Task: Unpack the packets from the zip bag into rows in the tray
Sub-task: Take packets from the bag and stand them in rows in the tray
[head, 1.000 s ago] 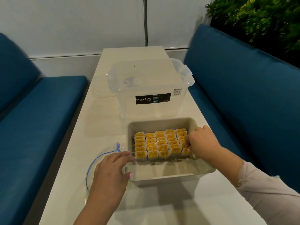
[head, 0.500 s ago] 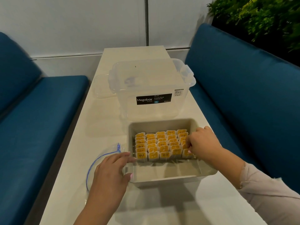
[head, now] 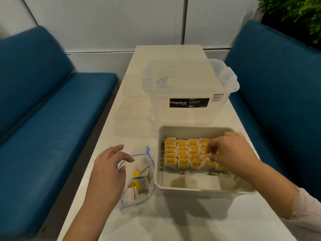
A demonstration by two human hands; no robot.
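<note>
**Packets half unpacked, both hands at work**

Blue padded seats flank a long pale bench (head: pixel 166 220) that runs back to a white panelled wall, with green foliage at the upper right corner. Only the head view is given. Far along the bench stands a clear storage box (head: pixel 187 91) with a black label. Nearer sits the grey tray (head: pixel 205 188), its back half filled with yellow-topped packets (head: pixel 182 153) standing in tidy rows; its front half is bare.

Left of the tray, just beside its wall, lies the zip bag (head: pixel 139 178), mouth turned away from the person, with several packets visible inside. The left hand (head: pixel 107 173) rests at the bag's left edge, fingers loosely spread and reaching over the opening; whether they touch the plastic I cannot tell. The right hand (head: pixel 227 152) hovers over the right end of the rows, fingertips drawn together low among the packets. Blur hides whether they pinch one.

The risks, as I judge them: the right hand sits low among upright packets, so a careless brush could topple a row. The bag is limp and lies flat, so pulling packets out one-handed could drag it across the bench or spill several at once.
</note>
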